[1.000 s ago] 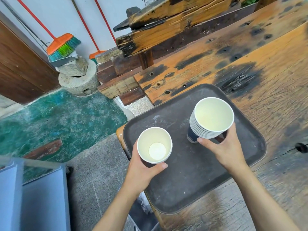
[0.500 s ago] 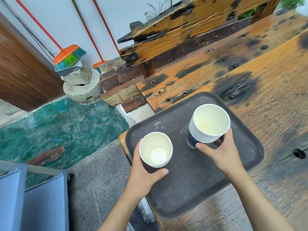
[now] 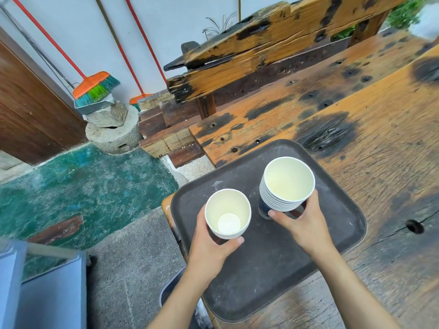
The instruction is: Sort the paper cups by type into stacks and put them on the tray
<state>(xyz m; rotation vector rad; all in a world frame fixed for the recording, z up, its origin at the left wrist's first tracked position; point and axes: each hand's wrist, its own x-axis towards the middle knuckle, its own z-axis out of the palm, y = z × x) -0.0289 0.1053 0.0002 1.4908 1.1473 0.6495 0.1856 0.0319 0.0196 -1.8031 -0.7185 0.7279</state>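
Both stacks over the dark grey rounded-corner plastic tray (image 3: 332,252), itself lying on the weathered orange-and-black plank table (image 3: 380,143) at its near-left corner.

Left hand (image 3: 211,248): fingers curled closed around the white paper cup stack (image 3: 228,214), thumb tip pressed on the near wall, remaining fingers wrapped behind and out of view. Stack held upright over the tray's left part; whether the base rests on the tray surface or hangs just above, cannot tell. Grip low on the wall, probably to leave the rim free and keep the stack vertical for setting down.

Right hand (image 3: 301,222): thumb and fingers clamped around the lower part of the dark-blue-walled paper cup stack (image 3: 285,184), just below the banded rims. Stack leans slightly away from the wearer; base appears to touch the tray. Hold likely serves to steady the taller column against tipping.

Count: two stacks, one per type, standing apart with a clear gap between. Blue stack: roughly eight to ten rims visible, exact figure uncertain. White stack: at least two or three rims; total not determinable from above. One tray. No loose cups in view.

Judgement: sorting complete, placement nearly finished; release of both grips outstanding.
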